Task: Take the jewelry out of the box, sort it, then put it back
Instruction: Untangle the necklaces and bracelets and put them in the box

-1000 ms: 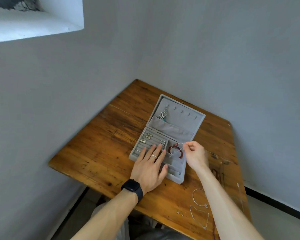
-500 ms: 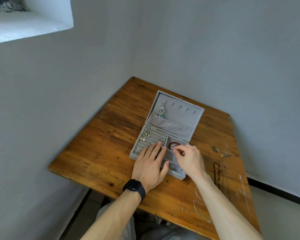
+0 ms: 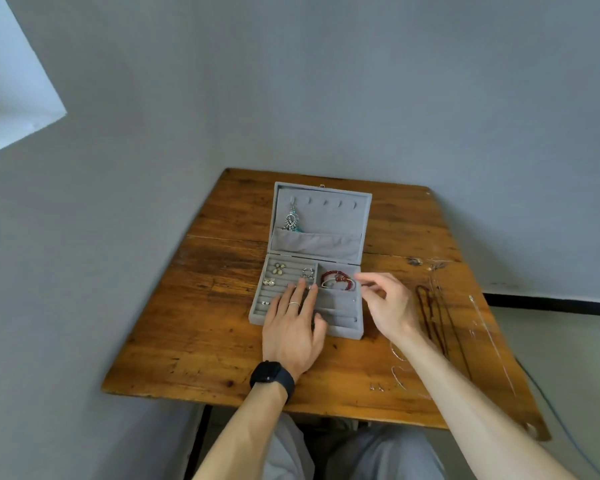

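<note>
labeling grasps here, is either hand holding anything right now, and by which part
Nothing is held. The left hand lies flat on the jewelry box; the right hand hovers empty beside the bracelets.

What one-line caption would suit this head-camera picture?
A person's left hand rests on the open jewelry box on a table while the right hand hovers beside the red bracelet inside.

Single head view, looking steeply down, table (image 3: 222, 341) close below
</note>
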